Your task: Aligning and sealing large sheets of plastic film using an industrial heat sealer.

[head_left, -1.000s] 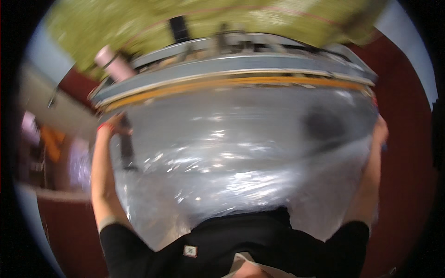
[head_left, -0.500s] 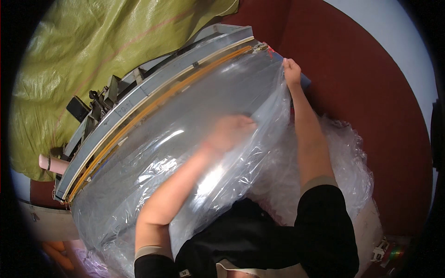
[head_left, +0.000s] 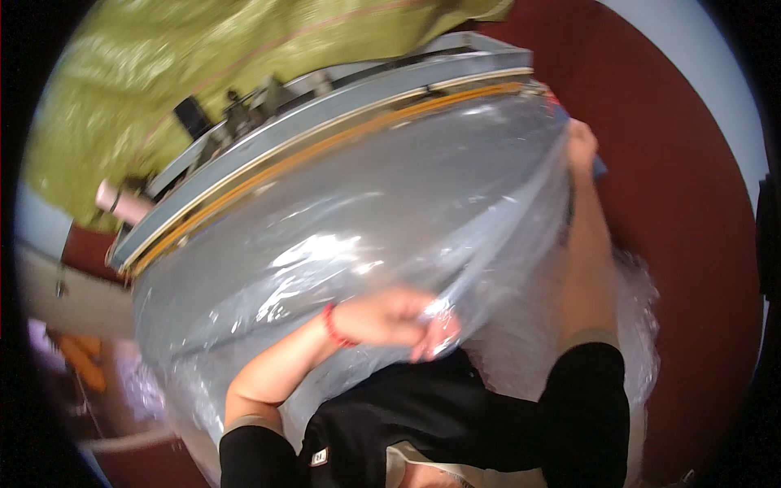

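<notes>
A wide sheet of clear plastic film (head_left: 268, 220) covers the flat surface before me, wrinkled and shining in the light. My left hand (head_left: 386, 320), with a red bracelet (head_left: 333, 327) at the wrist, is close to my body and has its fingers closed on the film's near edge; it is slightly blurred. At the far right corner my right hand (head_left: 581, 146) grips the same film, its arm stretched out. Between the two hands the film is drawn into a taut diagonal fold (head_left: 496, 228).
Behind the film runs a long grey metal machine frame (head_left: 333, 108) with an orange strip (head_left: 358, 128). A pink bottle (head_left: 124, 203) and a dark phone-like object (head_left: 192, 118) sit by it. Yellow-green woven sheeting (head_left: 244, 49) hangs beyond. More bunched film (head_left: 634, 325) lies at the right.
My left hand has come back toward my body, pulling the film's edge with it. My right hand still grips the far corner. The whole view has turned and shifted a little.
</notes>
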Motion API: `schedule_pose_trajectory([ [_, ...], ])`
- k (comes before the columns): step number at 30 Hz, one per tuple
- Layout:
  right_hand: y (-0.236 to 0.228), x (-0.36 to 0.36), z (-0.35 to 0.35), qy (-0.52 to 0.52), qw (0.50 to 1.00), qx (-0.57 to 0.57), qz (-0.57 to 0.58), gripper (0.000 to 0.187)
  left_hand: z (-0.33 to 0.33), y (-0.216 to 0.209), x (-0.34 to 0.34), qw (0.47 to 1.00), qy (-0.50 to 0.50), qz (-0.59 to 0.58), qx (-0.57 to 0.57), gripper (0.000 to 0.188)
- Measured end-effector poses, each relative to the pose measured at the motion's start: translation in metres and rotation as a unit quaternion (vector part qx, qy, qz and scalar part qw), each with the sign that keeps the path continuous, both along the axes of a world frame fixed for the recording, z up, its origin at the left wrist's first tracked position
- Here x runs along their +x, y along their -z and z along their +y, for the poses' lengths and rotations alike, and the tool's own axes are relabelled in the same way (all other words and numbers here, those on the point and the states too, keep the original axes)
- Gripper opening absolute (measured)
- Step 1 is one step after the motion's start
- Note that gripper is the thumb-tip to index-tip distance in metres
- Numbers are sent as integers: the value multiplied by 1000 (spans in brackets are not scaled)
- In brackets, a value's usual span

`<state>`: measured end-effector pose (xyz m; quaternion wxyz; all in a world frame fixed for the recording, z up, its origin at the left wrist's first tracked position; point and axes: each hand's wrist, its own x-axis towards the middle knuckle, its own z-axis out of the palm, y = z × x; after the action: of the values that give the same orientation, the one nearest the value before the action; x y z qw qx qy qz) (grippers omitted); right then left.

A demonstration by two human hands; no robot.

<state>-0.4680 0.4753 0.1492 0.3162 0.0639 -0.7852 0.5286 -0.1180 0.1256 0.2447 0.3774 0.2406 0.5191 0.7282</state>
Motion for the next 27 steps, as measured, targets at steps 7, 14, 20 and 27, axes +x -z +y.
schedule_pose_trajectory([
  [7,14,-30,19,13,991,88,-97,26,-209,-16,220,798,-298,-22,-523,14],
  [14,24,-45,35,24,984,167,-64,36,-367,-117,297,422,-663,11,-618,6],
  [20,22,-44,38,61,979,170,-98,39,-300,-52,228,314,-360,442,-759,41],
  [27,28,-50,44,38,977,177,-113,40,-403,54,278,402,-473,147,-770,52],
])
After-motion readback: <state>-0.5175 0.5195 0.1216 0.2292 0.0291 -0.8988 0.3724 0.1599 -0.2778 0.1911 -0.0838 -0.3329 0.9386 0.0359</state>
